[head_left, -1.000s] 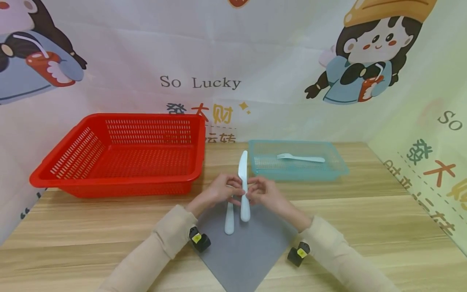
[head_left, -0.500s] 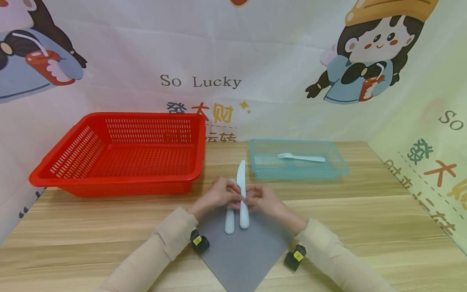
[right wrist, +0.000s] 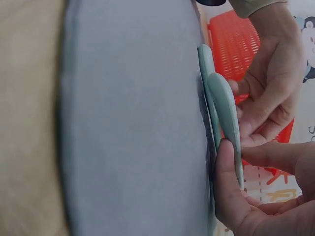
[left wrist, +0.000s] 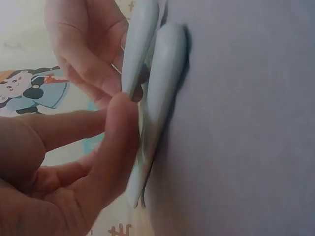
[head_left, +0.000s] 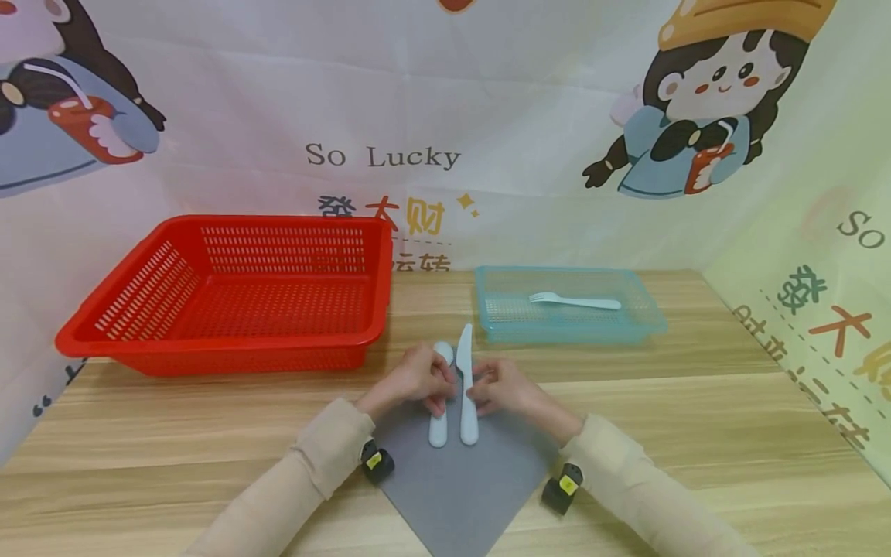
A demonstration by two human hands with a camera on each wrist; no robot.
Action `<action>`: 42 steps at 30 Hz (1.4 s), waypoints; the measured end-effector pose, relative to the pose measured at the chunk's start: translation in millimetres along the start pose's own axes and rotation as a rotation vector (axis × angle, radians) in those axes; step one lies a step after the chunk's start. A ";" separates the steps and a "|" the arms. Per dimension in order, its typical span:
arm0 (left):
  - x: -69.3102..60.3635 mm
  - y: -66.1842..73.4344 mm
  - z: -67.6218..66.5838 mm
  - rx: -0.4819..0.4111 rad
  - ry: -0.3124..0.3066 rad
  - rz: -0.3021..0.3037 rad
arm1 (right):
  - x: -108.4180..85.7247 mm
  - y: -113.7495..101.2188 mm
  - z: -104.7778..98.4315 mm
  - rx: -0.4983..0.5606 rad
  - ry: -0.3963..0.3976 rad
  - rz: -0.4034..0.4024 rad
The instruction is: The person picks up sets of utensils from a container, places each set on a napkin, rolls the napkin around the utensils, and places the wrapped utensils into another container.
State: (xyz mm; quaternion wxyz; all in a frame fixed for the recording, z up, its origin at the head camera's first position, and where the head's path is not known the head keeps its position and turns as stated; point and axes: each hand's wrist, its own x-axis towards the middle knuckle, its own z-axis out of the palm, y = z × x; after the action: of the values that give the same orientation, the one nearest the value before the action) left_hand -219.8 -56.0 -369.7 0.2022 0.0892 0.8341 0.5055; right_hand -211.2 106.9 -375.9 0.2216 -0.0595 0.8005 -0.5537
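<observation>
A pale knife [head_left: 468, 394] lies lengthwise over the grey cloth [head_left: 466, 491], beside a pale spoon [head_left: 438, 431] on its left. My right hand [head_left: 511, 389] pinches the knife near the middle, thumb and fingers round its handle in the right wrist view [right wrist: 227, 105]. Over the spoon's middle, my left hand [head_left: 418, 377] has loosely bent fingers and covers part of its handle. In the left wrist view, the left thumb [left wrist: 120, 128] overlaps the knife [left wrist: 141, 42]; contact is unclear. The spoon handle [left wrist: 170, 64] lies against the cloth there.
A red basket [head_left: 257, 340] stands at the left back. Behind my right hand is a light blue tray [head_left: 571, 334] with a pale fork [head_left: 585, 302] in it. A printed curtain [head_left: 529, 155] hangs along the table's back edge.
The knife has come down toward me and straightened beside the spoon. My left hand has shifted left off the knife, uncovering the spoon's head; my right hand has lowered with the knife.
</observation>
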 end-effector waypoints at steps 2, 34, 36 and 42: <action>-0.8 -0.6 -1.1 0.065 -0.004 0.000 | -1.5 -1.7 -0.4 -0.009 0.003 0.010; -3.3 1.4 -2.3 0.236 -0.014 -0.017 | 15.2 -13.8 12.0 -0.175 0.009 0.080; -2.9 1.9 -2.0 0.246 -0.017 -0.015 | 15.1 -14.3 11.8 -0.188 0.011 0.070; -1.1 2.2 -0.9 0.299 -0.007 -0.017 | 16.1 -14.5 11.3 -0.265 0.013 0.017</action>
State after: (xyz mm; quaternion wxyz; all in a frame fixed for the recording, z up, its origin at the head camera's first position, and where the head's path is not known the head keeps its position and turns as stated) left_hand -219.3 -56.1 -367.1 0.1937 0.1129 0.9001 0.3735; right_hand -223.0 86.1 -370.6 0.2113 -0.0777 0.8684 -0.4417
